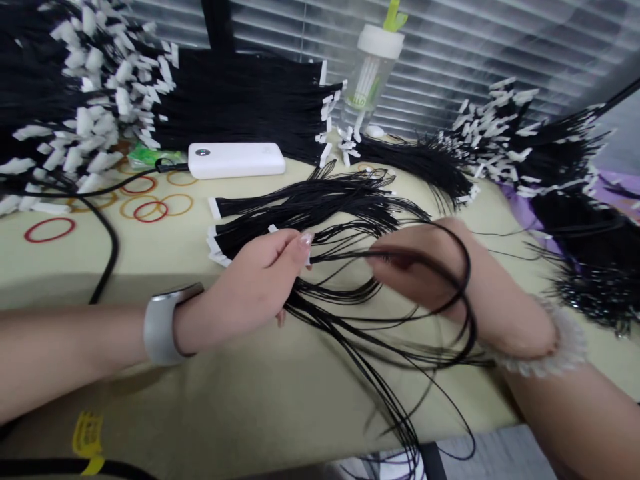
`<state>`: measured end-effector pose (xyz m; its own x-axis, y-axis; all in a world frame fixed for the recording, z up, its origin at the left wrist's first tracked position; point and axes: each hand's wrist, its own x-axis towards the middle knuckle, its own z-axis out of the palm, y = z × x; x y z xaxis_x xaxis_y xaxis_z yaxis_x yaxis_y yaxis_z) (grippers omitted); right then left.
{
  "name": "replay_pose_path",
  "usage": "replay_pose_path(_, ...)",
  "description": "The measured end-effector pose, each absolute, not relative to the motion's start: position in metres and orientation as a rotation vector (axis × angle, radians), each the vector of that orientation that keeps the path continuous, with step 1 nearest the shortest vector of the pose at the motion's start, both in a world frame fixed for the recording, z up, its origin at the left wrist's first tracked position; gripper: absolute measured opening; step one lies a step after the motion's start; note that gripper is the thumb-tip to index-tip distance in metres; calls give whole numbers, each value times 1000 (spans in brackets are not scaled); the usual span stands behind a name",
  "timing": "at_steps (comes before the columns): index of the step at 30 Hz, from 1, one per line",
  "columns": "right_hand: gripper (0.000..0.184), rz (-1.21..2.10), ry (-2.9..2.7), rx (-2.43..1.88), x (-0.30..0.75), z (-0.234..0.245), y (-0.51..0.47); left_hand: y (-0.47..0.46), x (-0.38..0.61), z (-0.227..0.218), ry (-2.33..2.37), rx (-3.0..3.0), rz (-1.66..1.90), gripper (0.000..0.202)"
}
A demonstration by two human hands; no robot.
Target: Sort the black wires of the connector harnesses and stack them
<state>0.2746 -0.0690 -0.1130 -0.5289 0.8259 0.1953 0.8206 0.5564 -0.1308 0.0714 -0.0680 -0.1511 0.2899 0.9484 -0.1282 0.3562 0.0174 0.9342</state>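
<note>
Head view: I see the left hand [255, 277] pinching black wires [307, 308] over the table [225, 407], maybe to stop them spreading. The right hand [487, 287] is blurred, near the wires; I can't tell its grip. Bands [49, 240] lie left, perhaps for easy reach.

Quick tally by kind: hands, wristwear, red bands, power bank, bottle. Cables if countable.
Hands (left hand, right hand): 2
Watch: 1
Bracelet: 1
Red bands: 3
White power bank: 1
Bottle: 1
Total: 9
Black cables: too tangled to count, left out.
</note>
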Motion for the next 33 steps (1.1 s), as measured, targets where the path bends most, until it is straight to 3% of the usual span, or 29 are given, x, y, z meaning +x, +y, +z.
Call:
replay_pose_path(3,11,141,-1949,-1549,297,-104,-55,-68,71,-151,1254,1525,716,34)
replay_pose_path(7,21,582,-1207,-1300,320,-92,-35,-67,71,-150,1207,1541,717,33)
replay_pose_path(10,26,717,-897,-1278,324,-87,-28,-68,70,-149,1190,1563,720,34)
replay_pose_path(14,36,679,-1184,-1284,306,-94,-40,-69,70,-149,1175,1530,721,35)
replay_pose_path(19,8,593,-1847,-1258,273,-108,-72,-69,70,-150,1168,1484,727,34)
replay_pose_path(23,7,280,-2265,-1223,260,-116,-83,-69,70,-151,1155,1476,729,34)
replay_pose_path(33,11,262,-2280,-1167,249,-131,-81,-69,70,-149,1168,1705,651,36)
